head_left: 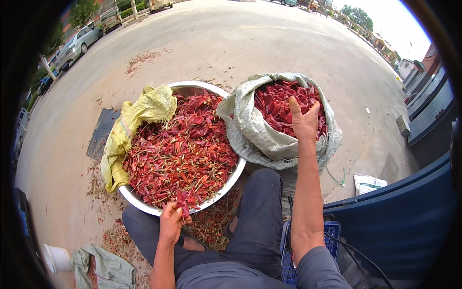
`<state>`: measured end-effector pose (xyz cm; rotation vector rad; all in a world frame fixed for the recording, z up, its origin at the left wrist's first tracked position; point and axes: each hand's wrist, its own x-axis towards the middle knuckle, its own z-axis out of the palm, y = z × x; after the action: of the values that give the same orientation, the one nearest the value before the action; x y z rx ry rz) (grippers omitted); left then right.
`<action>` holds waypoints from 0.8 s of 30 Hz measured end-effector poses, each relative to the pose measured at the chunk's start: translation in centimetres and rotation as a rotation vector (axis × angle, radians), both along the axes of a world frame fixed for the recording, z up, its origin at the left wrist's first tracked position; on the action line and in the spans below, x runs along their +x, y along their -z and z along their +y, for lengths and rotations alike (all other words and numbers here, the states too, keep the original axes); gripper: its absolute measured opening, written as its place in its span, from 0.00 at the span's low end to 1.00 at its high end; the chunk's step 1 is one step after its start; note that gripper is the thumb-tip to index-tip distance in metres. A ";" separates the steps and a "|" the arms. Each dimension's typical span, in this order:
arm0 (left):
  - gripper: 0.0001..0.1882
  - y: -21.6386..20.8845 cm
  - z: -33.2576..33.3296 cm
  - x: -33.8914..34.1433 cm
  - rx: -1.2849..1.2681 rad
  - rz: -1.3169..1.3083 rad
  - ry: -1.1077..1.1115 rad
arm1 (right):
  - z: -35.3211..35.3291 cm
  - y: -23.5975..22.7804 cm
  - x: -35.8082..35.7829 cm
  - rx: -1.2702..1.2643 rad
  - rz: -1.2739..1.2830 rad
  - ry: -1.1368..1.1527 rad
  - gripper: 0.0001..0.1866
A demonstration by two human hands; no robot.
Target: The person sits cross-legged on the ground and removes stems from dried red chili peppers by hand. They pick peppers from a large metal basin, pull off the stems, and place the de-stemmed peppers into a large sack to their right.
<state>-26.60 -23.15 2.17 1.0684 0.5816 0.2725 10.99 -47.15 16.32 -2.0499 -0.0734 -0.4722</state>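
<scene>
A wide metal basin (233,180) stands in front of my knees, heaped with dried red chilies (180,149) and loose pale stems. At its near rim my left hand (172,222) pinches a dried red chili (182,202) between thumb and fingers. To the right of the basin, a pale woven sack (255,139) with its mouth rolled back is full of red chili pieces (276,103). Over that mouth reaches my right hand (305,120), its thumb and fingers spread apart with nothing visible between them. A yellow woven sack (129,125) drapes over the basin's left rim.
Stems and chili scraps (118,241) litter the ground around my feet. A white bucket (57,258) and a grey-green sack (106,269) are at lower left. On the right are a blue crate (332,233), a dark blue panel (394,216) and a white packet (368,184). Parked cars (79,45) line the far left.
</scene>
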 end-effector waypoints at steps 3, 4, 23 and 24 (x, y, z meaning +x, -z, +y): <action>0.10 -0.4 -1.3 -0.8 0.139 0.140 0.105 | 1.2 1.1 -5.5 -0.250 -0.274 0.053 0.48; 0.12 -0.9 -1.8 -0.9 0.198 0.173 0.151 | 2.2 2.2 -8.4 -0.262 -0.399 -0.066 0.37; 0.09 -2.7 -4.8 0.5 0.239 -0.004 0.059 | 4.6 13.4 -26.6 0.185 0.527 -1.178 0.14; 0.09 -2.9 -4.8 0.4 0.245 0.017 0.049 | 4.6 13.5 -26.5 0.190 0.551 -1.194 0.14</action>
<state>-26.17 -27.92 5.04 1.3204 0.5463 0.2971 -15.53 -42.53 2.78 -1.5318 -0.8152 0.7820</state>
